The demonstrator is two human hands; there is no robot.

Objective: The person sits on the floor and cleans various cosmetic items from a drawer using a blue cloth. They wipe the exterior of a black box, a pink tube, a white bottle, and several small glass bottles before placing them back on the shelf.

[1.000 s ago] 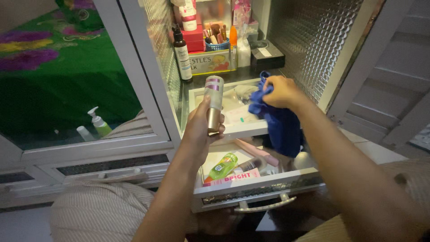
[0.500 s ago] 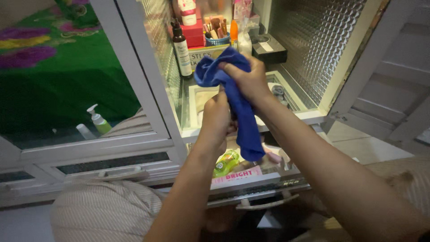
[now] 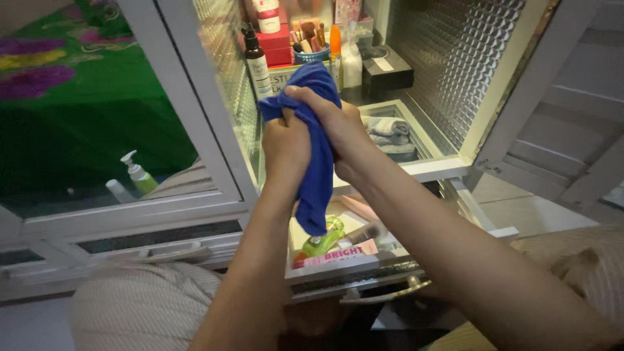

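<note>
My left hand (image 3: 284,144) is closed around a slim metallic bottle, now hidden under a blue cloth (image 3: 316,170). My right hand (image 3: 331,127) grips the cloth and presses it over the top of the bottle. Both hands are raised in front of a white cabinet shelf (image 3: 429,168). The loose end of the cloth hangs down towards the open drawer (image 3: 351,273) below.
The drawer holds a green bottle (image 3: 323,240), a pink box (image 3: 338,255) and pink tubes. The shelf behind carries a dark pump bottle (image 3: 257,60), a brush cup (image 3: 311,53), a black box (image 3: 386,68) and folded cloths (image 3: 390,130). An open glass door (image 3: 104,117) stands at left.
One second ago the bottle was bare in my left hand and the cloth lay lower right. The cloth has since come over the bottle, and both hands have risen slightly left.
</note>
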